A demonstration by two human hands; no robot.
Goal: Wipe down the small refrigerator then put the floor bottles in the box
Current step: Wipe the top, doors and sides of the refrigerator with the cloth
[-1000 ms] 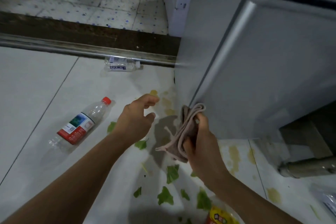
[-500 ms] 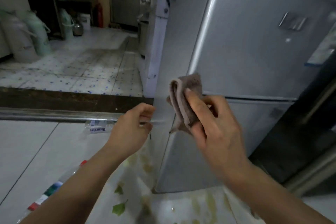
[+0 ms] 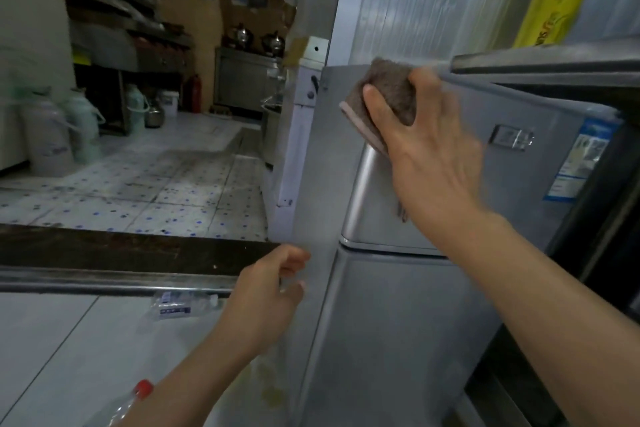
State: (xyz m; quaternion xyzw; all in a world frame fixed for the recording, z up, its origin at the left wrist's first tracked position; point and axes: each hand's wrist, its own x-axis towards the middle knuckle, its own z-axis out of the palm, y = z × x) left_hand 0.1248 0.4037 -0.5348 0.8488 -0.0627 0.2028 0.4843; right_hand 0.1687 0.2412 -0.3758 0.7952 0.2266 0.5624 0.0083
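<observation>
A small silver two-door refrigerator (image 3: 391, 322) fills the right half of the head view. My right hand (image 3: 426, 149) grips a folded brown cloth (image 3: 388, 94) and presses it against the top left corner of the upper door. My left hand (image 3: 266, 302) hovers by the fridge's left side, fingers loosely curled and holding nothing. A clear plastic bottle with a blue label (image 3: 183, 305) lies on the floor against the metal door sill. A second clear bottle with a red cap (image 3: 135, 395) lies near the bottom edge, partly hidden by my left forearm.
A dark threshold with a metal sill (image 3: 114, 282) crosses the floor to the left. Beyond it lie a speckled tile floor, thermos jugs (image 3: 52, 135) and steel kitchen counters. A person in white (image 3: 311, 0) stands in the back. Yellow stains (image 3: 270, 388) mark the floor by the fridge.
My right hand has carried the cloth up the fridge's left front edge, from near the floor to the top corner. The view tilted upward; my left hand stayed beside the fridge.
</observation>
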